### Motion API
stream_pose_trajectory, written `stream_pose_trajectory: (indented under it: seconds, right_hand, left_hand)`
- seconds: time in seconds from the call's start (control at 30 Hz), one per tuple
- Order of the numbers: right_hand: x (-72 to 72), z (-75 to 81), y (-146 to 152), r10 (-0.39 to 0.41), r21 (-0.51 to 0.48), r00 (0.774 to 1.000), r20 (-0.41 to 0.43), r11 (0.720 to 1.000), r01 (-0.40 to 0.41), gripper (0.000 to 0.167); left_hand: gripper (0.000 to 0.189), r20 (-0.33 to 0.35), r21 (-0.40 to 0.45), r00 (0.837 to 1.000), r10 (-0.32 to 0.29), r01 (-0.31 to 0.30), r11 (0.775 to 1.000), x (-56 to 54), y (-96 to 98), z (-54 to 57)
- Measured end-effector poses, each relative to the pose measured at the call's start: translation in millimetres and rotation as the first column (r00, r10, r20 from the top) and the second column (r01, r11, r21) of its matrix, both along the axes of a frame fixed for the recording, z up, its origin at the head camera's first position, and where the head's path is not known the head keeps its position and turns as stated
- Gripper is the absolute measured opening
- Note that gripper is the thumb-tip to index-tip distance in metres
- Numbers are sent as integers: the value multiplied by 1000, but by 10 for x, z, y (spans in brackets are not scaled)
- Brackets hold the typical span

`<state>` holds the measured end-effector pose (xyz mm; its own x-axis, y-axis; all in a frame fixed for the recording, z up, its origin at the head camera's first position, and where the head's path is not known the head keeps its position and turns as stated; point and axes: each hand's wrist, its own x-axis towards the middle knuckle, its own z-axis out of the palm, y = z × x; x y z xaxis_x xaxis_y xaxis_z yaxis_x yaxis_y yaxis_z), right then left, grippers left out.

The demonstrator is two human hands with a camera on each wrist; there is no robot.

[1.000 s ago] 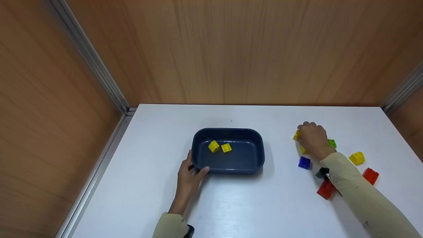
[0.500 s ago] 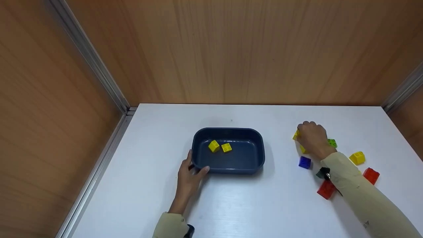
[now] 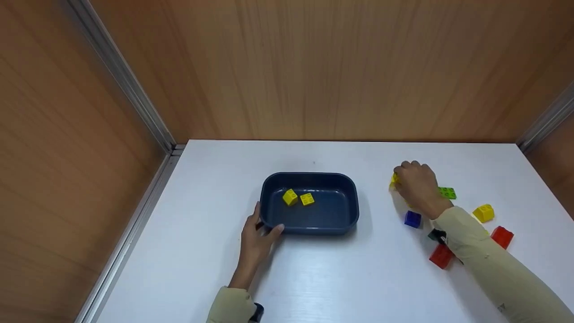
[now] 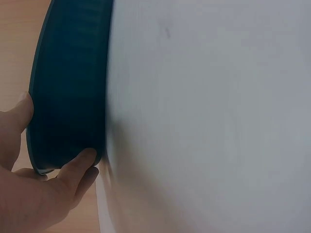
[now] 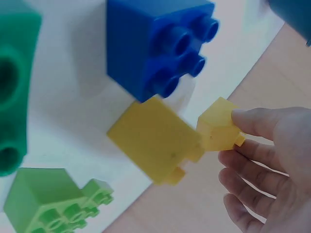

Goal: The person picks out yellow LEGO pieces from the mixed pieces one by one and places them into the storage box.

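Currently, left hand [image 3: 258, 242]: I see it gripping the near-left corner of the tray [image 3: 332, 215]
Tray: on the white table [image 3: 323, 278], two yellow blocks [image 3: 290, 197] inside
Pinched yellow block [image 3: 393, 180]: well right of the tray
Right hand [image 3: 418, 187]: thumb and fingertips pinching that block, blue block [image 3: 412, 219] and green block [image 3: 447, 193] nearby

High downward head view, close left-wrist view, tray [image 3: 325, 216] in both.

Before you, a wood-grain panel [image 3: 305, 67] is standing behind the white table [image 3: 193, 233], a second panel [image 3: 67, 157] is rising on your left, and a grey metal strip [image 3: 122, 72] is lining their corner.
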<state>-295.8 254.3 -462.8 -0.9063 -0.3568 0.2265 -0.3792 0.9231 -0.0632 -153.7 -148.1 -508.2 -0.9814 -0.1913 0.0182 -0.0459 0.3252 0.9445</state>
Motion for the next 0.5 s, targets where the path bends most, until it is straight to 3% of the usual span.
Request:
stream_pose_trajectory:
  seconds: [0.5]
  right_hand:
    - [114, 158, -304, 48, 33, 999, -21, 998, -47, 29]
  left_hand:
    - [88, 18, -30, 1000, 22, -21, 999, -4, 14, 6]
